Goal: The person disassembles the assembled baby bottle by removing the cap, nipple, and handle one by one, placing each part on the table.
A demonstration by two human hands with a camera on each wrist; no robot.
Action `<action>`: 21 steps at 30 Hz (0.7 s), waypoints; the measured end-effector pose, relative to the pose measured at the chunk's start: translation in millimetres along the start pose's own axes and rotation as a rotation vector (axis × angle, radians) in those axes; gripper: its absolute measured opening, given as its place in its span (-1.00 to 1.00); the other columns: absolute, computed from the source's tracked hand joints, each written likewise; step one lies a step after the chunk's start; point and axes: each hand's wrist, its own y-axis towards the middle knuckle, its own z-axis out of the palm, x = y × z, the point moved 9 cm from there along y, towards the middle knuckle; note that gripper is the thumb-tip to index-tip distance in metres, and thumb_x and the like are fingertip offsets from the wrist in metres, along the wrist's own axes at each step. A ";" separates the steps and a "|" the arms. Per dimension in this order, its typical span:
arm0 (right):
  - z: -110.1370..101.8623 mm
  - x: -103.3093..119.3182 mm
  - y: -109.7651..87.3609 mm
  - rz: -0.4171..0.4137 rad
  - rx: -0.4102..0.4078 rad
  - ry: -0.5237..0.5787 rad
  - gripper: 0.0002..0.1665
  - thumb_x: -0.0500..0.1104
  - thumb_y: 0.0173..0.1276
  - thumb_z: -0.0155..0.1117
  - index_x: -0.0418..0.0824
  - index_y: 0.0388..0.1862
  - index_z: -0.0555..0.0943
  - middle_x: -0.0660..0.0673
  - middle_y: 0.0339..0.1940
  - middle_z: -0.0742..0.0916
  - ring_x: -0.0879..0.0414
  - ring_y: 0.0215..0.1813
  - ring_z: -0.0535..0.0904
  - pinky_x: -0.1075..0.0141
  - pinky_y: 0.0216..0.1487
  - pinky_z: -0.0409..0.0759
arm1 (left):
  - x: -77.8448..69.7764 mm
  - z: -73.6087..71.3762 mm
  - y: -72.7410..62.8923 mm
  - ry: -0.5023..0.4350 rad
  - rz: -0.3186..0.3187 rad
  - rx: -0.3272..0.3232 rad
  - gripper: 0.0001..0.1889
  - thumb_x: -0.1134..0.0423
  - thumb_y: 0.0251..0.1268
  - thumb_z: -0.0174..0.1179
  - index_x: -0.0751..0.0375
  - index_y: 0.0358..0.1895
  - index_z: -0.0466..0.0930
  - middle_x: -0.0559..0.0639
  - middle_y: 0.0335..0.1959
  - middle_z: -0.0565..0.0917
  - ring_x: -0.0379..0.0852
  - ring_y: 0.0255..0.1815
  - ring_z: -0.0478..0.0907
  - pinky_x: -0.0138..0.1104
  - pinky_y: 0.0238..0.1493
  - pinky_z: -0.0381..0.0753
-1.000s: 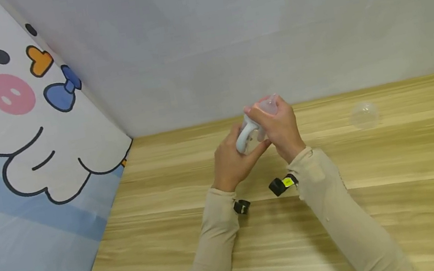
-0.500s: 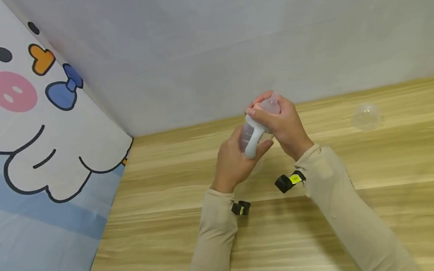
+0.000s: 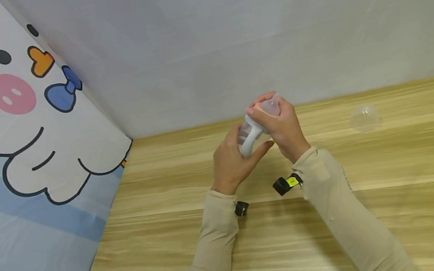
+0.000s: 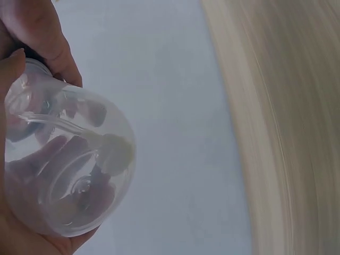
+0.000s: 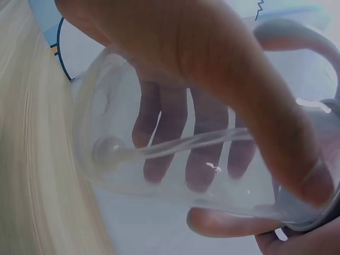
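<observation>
Both hands hold a clear baby bottle (image 3: pixel 244 132), tilted above the table with its teat toward the upper right. My left hand (image 3: pixel 230 164) grips the bottle's body, fingers behind and thumb across the front in the right wrist view. A pale side handle (image 3: pixel 250 141) sticks out toward me between the hands. At the top end, my right hand (image 3: pixel 286 129) grips round the collar and the translucent teat cover (image 3: pixel 271 106). Inside the bottle runs a straw (image 5: pixel 196 141) with a rounded weight (image 4: pixel 115 154) at its end. No liquid shows in it.
A clear dome cap (image 3: pixel 364 118) lies on the wood-grain table (image 3: pixel 417 160) to the right. Behind the table's far edge rises a pale wall (image 3: pixel 205 61). A cartoon-printed panel (image 3: pixel 27 146) stands on the left.
The bottle's side handle has swung slightly down and toward me. The right hand has shifted a little to the right on the collar; the left hand keeps its hold on the body.
</observation>
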 end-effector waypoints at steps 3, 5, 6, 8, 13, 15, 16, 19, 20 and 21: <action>-2.5 -0.3 0.5 0.007 -0.029 -0.025 -0.79 -0.19 0.33 0.39 -0.06 -0.21 0.50 0.03 -0.21 0.67 0.16 -0.16 0.56 0.38 -0.14 0.60 | -1.3 0.7 0.9 0.015 0.005 -0.013 -0.33 -0.21 0.09 0.45 0.14 0.15 0.51 0.00 -0.26 0.69 -0.15 -0.39 0.57 -0.35 -0.42 0.51; -4.4 -0.9 0.8 0.020 -0.055 -0.048 -0.79 -0.18 0.32 0.39 -0.06 -0.20 0.50 0.02 -0.20 0.65 0.14 -0.14 0.56 0.37 -0.12 0.60 | -2.3 1.2 1.4 0.021 0.008 -0.017 -0.32 -0.20 0.09 0.46 0.15 0.15 0.51 0.01 -0.25 0.70 -0.14 -0.37 0.58 -0.32 -0.40 0.52; -5.0 -1.0 0.6 0.028 -0.066 -0.058 -0.78 -0.17 0.32 0.39 -0.07 -0.19 0.50 0.02 -0.19 0.64 0.14 -0.13 0.55 0.36 -0.12 0.60 | -2.6 1.4 1.5 0.022 0.008 -0.018 -0.32 -0.19 0.08 0.46 0.16 0.16 0.51 0.02 -0.24 0.70 -0.13 -0.37 0.58 -0.31 -0.40 0.52; -5.6 -1.7 -0.3 0.048 -0.087 -0.076 -0.78 -0.15 0.32 0.39 -0.07 -0.18 0.50 0.00 -0.18 0.62 0.12 -0.12 0.54 0.35 -0.11 0.60 | -2.9 1.6 1.3 0.017 0.006 -0.017 -0.30 -0.18 0.08 0.48 0.17 0.19 0.50 0.03 -0.23 0.70 -0.11 -0.37 0.57 -0.30 -0.40 0.51; -4.9 -1.5 -3.2 0.073 -0.119 -0.091 -0.76 -0.11 0.32 0.40 -0.09 -0.17 0.51 -0.01 -0.21 0.59 0.13 -0.15 0.53 0.37 -0.16 0.60 | -1.7 2.0 0.8 -0.029 0.002 -0.005 -0.27 -0.30 0.18 0.34 0.17 0.22 0.51 0.05 -0.20 0.71 -0.09 -0.37 0.57 -0.29 -0.39 0.53; -3.3 -1.6 -4.6 0.078 -0.120 -0.102 -0.75 -0.10 0.32 0.41 -0.09 -0.17 0.50 0.00 -0.24 0.59 0.14 -0.18 0.54 0.39 -0.20 0.60 | -0.2 2.3 0.4 -0.046 0.000 -0.003 -0.22 -0.47 0.26 0.10 0.17 0.20 0.52 0.05 -0.21 0.72 -0.10 -0.40 0.57 -0.28 -0.40 0.53; -1.5 -1.8 -5.0 0.080 -0.117 -0.107 -0.75 -0.09 0.32 0.41 -0.09 -0.17 0.50 0.00 -0.25 0.59 0.14 -0.19 0.54 0.39 -0.22 0.60 | 1.1 1.9 0.1 -0.053 -0.003 -0.005 -0.17 -0.55 0.29 -0.05 0.17 0.18 0.53 0.06 -0.23 0.72 -0.10 -0.42 0.57 -0.28 -0.41 0.53; 3.3 -1.8 -6.7 0.081 -0.106 -0.129 -0.74 -0.07 0.32 0.41 -0.08 -0.18 0.50 -0.01 -0.26 0.60 0.14 -0.22 0.55 0.40 -0.26 0.59 | 4.3 0.5 -0.9 -0.068 -0.009 -0.012 0.05 -0.70 0.21 -0.48 0.18 0.14 0.54 0.06 -0.33 0.71 -0.12 -0.51 0.53 -0.29 -0.47 0.50; 4.5 -1.5 -7.1 0.079 -0.101 -0.139 -0.74 -0.06 0.32 0.41 -0.09 -0.18 0.51 -0.01 -0.26 0.60 0.14 -0.22 0.55 0.40 -0.27 0.60 | 5.1 0.0 -1.2 -0.077 -0.010 -0.014 0.09 -0.72 0.18 -0.55 0.19 0.14 0.54 0.06 -0.37 0.69 -0.13 -0.53 0.51 -0.29 -0.49 0.48; 5.3 -0.9 -7.4 0.075 -0.097 -0.153 -0.73 -0.05 0.31 0.42 -0.10 -0.18 0.51 -0.02 -0.25 0.60 0.13 -0.22 0.55 0.39 -0.28 0.60 | 5.9 -0.2 -1.6 -0.086 -0.012 -0.011 0.12 -0.72 0.16 -0.60 0.19 0.14 0.54 0.06 -0.41 0.67 -0.14 -0.56 0.48 -0.30 -0.51 0.45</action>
